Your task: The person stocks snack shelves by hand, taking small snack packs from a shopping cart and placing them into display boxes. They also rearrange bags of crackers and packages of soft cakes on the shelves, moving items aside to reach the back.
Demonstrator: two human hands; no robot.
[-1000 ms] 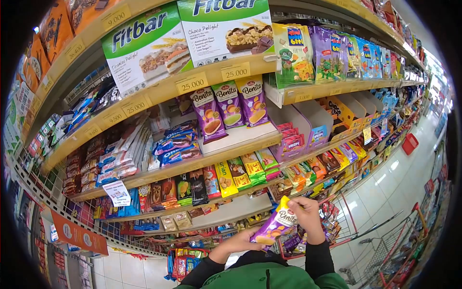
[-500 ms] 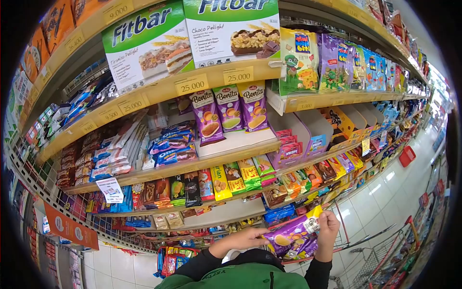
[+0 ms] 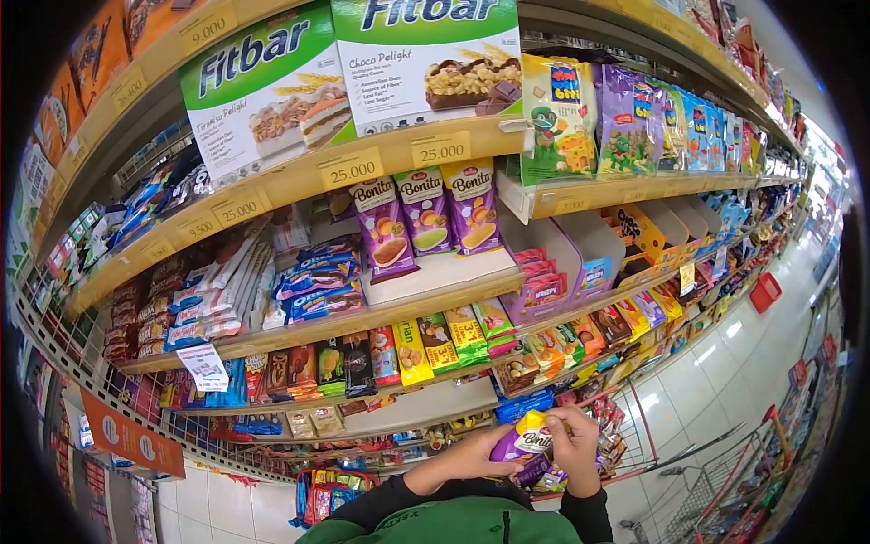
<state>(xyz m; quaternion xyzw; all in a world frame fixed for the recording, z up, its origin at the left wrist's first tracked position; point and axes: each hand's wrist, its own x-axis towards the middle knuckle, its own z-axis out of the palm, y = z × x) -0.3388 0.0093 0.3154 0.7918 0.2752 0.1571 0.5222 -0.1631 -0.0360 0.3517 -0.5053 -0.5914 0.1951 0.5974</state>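
Both my hands hold one purple and yellow Bonita packet (image 3: 533, 436) low in front of my body. My left hand (image 3: 473, 453) wraps round its left side. My right hand (image 3: 575, 446) pinches its upper right edge, and the packet is partly hidden by the fingers. More purple packets (image 3: 549, 479) show just below it, partly covered by my hands. On the shelf above, three Bonita packets (image 3: 426, 213) stand upright side by side, next to blue Oreo packets (image 3: 319, 281).
Fitbar boxes (image 3: 426, 68) stand on the upper shelf (image 3: 349, 168). Snack packets (image 3: 435, 344) line the lower shelves. A wire cart (image 3: 702, 494) stands at the lower right, a red basket (image 3: 766, 293) sits farther along the aisle, and a bag of packets (image 3: 328, 497) is at lower left.
My hands have drawn closer together, the right one moving left and slightly down. The held packet has turned more upright and shows less of its front.
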